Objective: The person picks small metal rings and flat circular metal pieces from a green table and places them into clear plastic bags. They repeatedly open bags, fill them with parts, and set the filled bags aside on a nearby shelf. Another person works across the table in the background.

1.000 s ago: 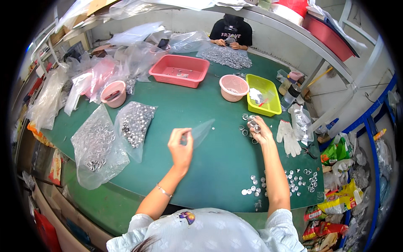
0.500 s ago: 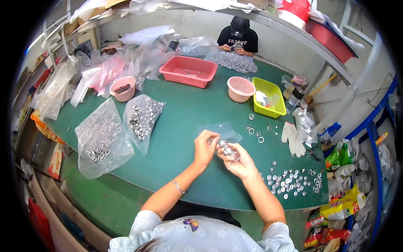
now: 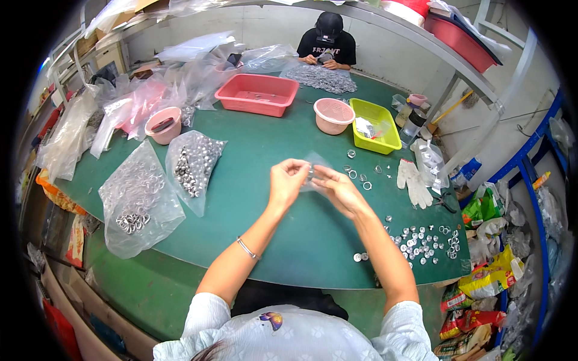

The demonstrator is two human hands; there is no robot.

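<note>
At the table's middle, my left hand (image 3: 288, 182) pinches a small clear plastic bag (image 3: 317, 161) by its near edge. My right hand (image 3: 339, 190) is closed on the other side of that bag, its fingertips close to the left ones. A bit of shiny metal shows between the two hands, too small to make out. Whether more metal parts sit in my right palm is hidden. To the right of my right forearm lie many small round silver metal parts (image 3: 421, 243). A few loose metal rings (image 3: 366, 186) lie beyond my right hand.
On the left are a clear bag of metal rings (image 3: 133, 192) and a bag of rounded metal pieces (image 3: 195, 165). Pink tub (image 3: 256, 108), pink bowl (image 3: 334, 126) and yellow-green basket (image 3: 376, 144) stand farther back. Gloves (image 3: 414, 185) lie right. A person (image 3: 328, 51) works opposite.
The bag has come up off the table between my hands. My right hand has turned from cupping metal parts, now out of sight, to gripping the bag. The view has shifted slightly.
</note>
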